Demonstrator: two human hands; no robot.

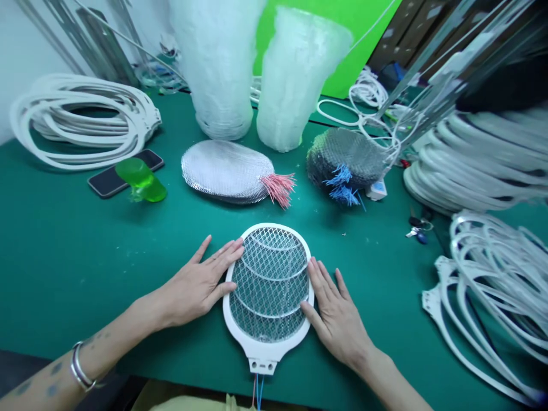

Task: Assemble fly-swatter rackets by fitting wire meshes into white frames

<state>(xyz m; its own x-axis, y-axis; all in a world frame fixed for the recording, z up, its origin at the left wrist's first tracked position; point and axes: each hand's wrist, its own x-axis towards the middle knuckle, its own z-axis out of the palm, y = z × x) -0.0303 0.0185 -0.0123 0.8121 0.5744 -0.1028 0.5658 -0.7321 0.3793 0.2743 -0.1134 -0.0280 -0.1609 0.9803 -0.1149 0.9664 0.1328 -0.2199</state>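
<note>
Flat on the green table lies a white mosquito swatter head point(269, 285), its metal mesh crossed by curved white ribs. Red and blue wires point(257, 391) come out of its neck at the near edge. My left hand point(203, 279) rests with fingers spread against the left rim, fingertips and thumb touching it. On the opposite rim, my right hand point(334, 308) touches with its fingertips and thumb, fingers stretched out. Beyond the swatter head sit a stack of silvery mesh sheets point(226, 171) with red wires and a darker mesh stack point(349, 160) with blue wires.
White oval frames are piled at left point(85, 120) and right point(483, 165), with more loose frames point(492, 297) at the near right. Two tall translucent stacks point(220, 68) stand at the back. A phone point(107, 181), a green translucent object point(141, 180) and keys point(417, 231) lie on the table.
</note>
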